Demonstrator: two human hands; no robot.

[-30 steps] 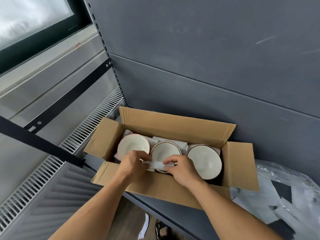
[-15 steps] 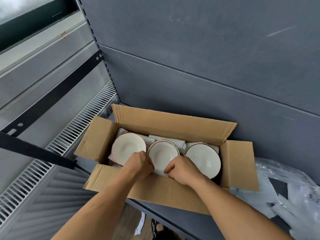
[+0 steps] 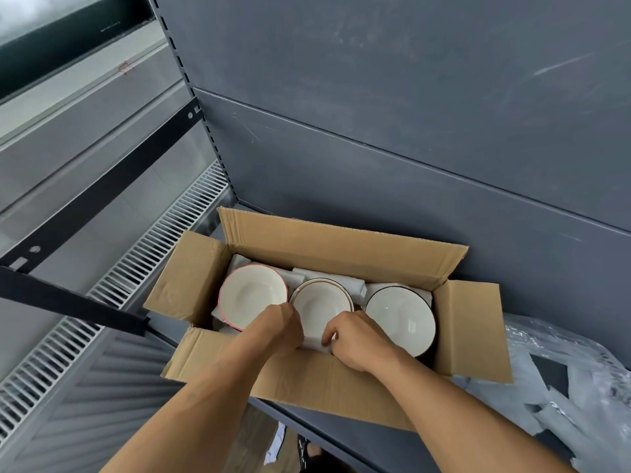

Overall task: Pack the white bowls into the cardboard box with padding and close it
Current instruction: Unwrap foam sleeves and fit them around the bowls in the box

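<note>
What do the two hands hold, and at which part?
The left hand and right hand pinch the white foam padding strip, one at each end.

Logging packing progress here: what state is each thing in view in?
Box, open, flaps spread out.
Pink-rimmed bowl, upright in the box, left end.
Middle bowl, upright in the box, between the other two.
Black-rimmed bowl, upright in the box, right end.
Padding piece, at the box's near wall, gripped by both hands.
Left hand, gripping the padding piece.
Right hand, gripping the padding piece.
Plastic wrap, crumpled, beside the box.
</note>
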